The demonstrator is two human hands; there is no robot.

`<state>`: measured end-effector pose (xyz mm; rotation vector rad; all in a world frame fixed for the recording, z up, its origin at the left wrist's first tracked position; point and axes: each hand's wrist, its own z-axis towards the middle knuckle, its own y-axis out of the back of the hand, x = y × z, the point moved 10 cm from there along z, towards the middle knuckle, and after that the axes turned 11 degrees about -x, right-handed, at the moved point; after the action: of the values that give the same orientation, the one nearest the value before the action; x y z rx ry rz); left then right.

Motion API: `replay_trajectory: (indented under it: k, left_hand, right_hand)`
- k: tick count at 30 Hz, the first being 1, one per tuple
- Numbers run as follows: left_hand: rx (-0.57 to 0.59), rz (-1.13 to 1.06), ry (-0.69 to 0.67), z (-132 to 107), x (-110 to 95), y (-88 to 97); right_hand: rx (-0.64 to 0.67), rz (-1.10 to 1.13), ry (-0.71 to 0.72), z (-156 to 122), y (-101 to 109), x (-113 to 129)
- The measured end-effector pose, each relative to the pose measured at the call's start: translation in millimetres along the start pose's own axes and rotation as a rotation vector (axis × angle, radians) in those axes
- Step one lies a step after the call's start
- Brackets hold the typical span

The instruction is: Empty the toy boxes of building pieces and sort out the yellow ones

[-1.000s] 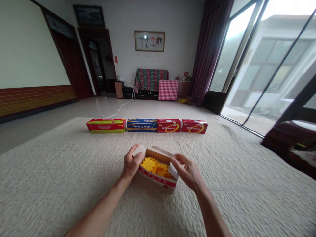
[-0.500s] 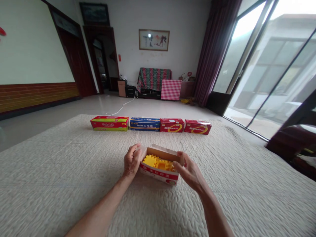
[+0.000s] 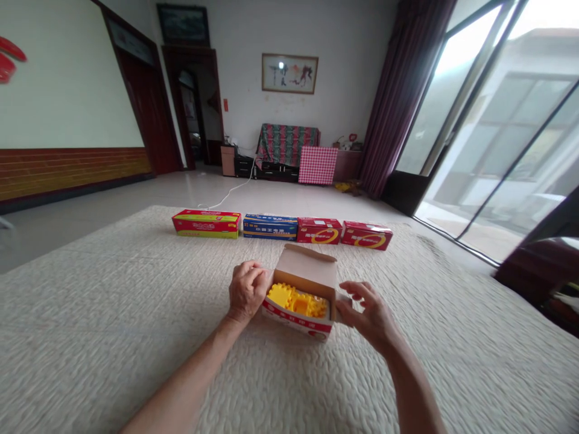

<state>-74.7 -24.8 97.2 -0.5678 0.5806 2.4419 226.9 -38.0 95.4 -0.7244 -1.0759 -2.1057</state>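
Note:
An open cardboard box, white and red outside and plain brown inside, sits on the quilted cover in front of me. Yellow plastic toy pieces with toothed edges lie in it, one of them a flat piece at the left. Its long lid flap stands up and leans away from me. My left hand is closed on the left end flap, fingers pinched together. At the right end, the thumb of my right hand touches the side flap, with the other fingers curved and apart above it.
Behind the box stands a row of closed boxes: a red and yellow-green one, a blue one and two red ones. They rest near the far edge of the quilted cover. A white cable trails over the floor beyond.
The box's long lid flap has risen and now leans back. My right hand has shifted outward from the box wall to the right flap, its fingers spreading. My left hand stays at the left end.

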Motion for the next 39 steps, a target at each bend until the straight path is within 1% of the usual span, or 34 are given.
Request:
replay_trajectory:
  k: [1, 3, 6, 8, 11, 13, 15, 17, 19, 26, 29, 33, 39]
  left_hand:
    - [0.006, 0.033, -0.038, 2.1, -4.5, 1.1]
    - [0.036, 0.097, -0.109, 5.8, -12.6, 0.9]
    - [0.138, 0.171, -0.164, 8.7, -18.4, -6.6]
    - [0.235, 0.174, -0.115, 8.6, -13.9, -14.3]
    - [0.365, 0.097, 0.033, 6.0, -2.2, -24.0]
    - [0.422, 0.027, 0.07, 4.3, -1.0, -28.2]
    - [0.461, -0.033, 0.056, 3.7, -4.9, -30.9]
    - [0.487, -0.069, 0.041, 4.1, -8.4, -32.6]
    - [0.511, -0.082, 0.04, 5.2, -9.9, -34.6]
    - [0.618, -0.084, 0.032, 8.5, -9.7, -46.0]
    - [0.623, -0.1, 0.04, 8.4, -7.3, -47.8]
    - [0.597, -0.109, 0.051, 7.3, -4.9, -47.3]
    - [0.599, -0.087, 0.043, 5.1, -4.0, -48.4]
  right_hand:
    - [0.005, -0.036, 0.039, -0.1, -0.5, 6.1]
    - [0.03, -0.087, 0.068, -1.0, -3.4, 13.3]
    - [0.084, -0.117, 0.021, -4.2, -11.1, 13.2]
    - [0.135, -0.065, -0.052, -8.5, -19.1, 9.1]
    - [0.18, 0.062, -0.148, -14.8, -29.5, 4.6]
    - [0.163, 0.086, -0.149, -15.5, -30.7, 5.5]
    - [0.156, 0.05, -0.102, -14.6, -31.3, 9.5]
    - [0.172, -0.002, -0.052, -13.9, -33.3, 14.0]
    - [0.186, -0.037, -0.035, -13.5, -35.2, 15.8]
    - [0.258, 0.056, -0.126, -18.6, -45.2, 6.3]
    - [0.267, 0.074, -0.142, -18.9, -46.6, 3.4]
    - [0.273, 0.106, -0.168, -17.8, -48.0, -1.3]
    - [0.261, 0.139, -0.193, -17.9, -51.6, -13.8]
